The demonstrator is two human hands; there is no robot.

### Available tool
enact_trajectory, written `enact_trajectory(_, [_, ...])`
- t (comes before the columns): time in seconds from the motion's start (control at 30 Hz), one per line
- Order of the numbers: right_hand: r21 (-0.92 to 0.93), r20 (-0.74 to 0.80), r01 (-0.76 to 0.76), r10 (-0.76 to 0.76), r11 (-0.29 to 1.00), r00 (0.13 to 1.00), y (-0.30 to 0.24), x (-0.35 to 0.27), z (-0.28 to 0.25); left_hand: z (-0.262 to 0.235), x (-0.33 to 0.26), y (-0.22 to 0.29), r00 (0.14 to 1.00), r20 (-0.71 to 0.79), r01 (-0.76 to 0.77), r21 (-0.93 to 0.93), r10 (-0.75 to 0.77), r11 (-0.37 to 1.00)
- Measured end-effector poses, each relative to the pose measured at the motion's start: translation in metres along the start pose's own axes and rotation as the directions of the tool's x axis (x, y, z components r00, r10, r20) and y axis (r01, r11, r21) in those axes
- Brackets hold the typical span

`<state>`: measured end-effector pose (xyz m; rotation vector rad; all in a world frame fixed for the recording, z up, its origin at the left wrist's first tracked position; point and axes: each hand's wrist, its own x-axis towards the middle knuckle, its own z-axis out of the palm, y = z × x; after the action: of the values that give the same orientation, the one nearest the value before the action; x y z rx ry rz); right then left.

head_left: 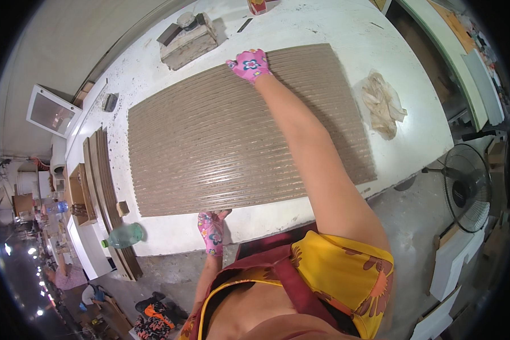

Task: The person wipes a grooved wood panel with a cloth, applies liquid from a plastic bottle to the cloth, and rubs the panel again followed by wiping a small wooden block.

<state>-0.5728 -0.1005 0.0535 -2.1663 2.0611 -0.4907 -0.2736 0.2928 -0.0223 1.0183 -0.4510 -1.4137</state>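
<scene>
A large brown ribbed panel (209,141) lies across the white table, its grooves running lengthwise. My right hand (249,65), in a pink flowered glove, reaches across to the panel's far edge, with the fingers curled over it. Close to my body, my left hand (212,231) wears a matching glove and holds the near edge. Its thumb is by the rim, and its other fingers are partly hidden beneath. My right forearm covers part of the panel's right half.
Beyond the panel stands a dirty block with a small container (187,21) on top. A crumpled cloth (382,105) lies right. Long brown strips (105,187) and a green bottle (124,236) are at the left. A black fan (464,187) stands off the table's right side.
</scene>
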Motion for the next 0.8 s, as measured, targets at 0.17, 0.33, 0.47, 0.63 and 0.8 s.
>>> enact_trajectory(0.17, [-0.062,-0.014,-0.125,0.125,0.99,0.992,-0.007,-0.081,-0.012,-0.08,-0.012,0.009,1.0,0.012,-0.024,0.085,0.023,0.996])
enact_trajectory(0.33, [-0.1,-0.025,-0.276,0.275,0.956,0.961,-0.003,-0.167,-0.026,-0.117,-0.039,0.041,0.987,0.105,0.089,0.261,-0.12,0.961])
enact_trajectory(0.47, [-0.155,-0.053,-0.432,0.43,0.888,0.901,-0.01,-0.237,-0.024,-0.145,-0.042,0.075,0.975,0.146,0.1,0.371,-0.164,0.923])
enact_trajectory(0.63, [-0.153,-0.155,-0.552,0.532,0.819,0.832,0.012,-0.305,-0.047,-0.116,-0.018,0.091,0.944,0.273,0.083,0.353,-0.188,0.932])
enact_trajectory(0.8, [-0.213,-0.203,-0.69,0.659,0.692,0.724,0.043,-0.347,-0.053,-0.114,0.059,0.062,0.872,0.413,0.173,0.243,-0.263,0.955])
